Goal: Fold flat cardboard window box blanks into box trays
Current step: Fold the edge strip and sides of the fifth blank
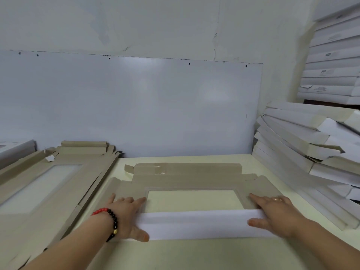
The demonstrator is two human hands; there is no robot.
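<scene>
A flat grey-brown cardboard blank (187, 181) with a clear window lies on the pale table in front of me. Its near flap (196, 224) is turned up and over, showing its white side. My left hand (126, 215), with a red and black bead bracelet on the wrist, grips the flap's left end, thumb in front and fingers lying on the blank behind it. My right hand (276, 213), wearing a ring, holds the flap's right end the same way.
A stack of flat window blanks (48, 184) lies at the left. Folded white box trays (311, 152) are piled at the right, with more stacked above (335, 61). A white board (136, 106) leans on the wall behind the table (194, 254).
</scene>
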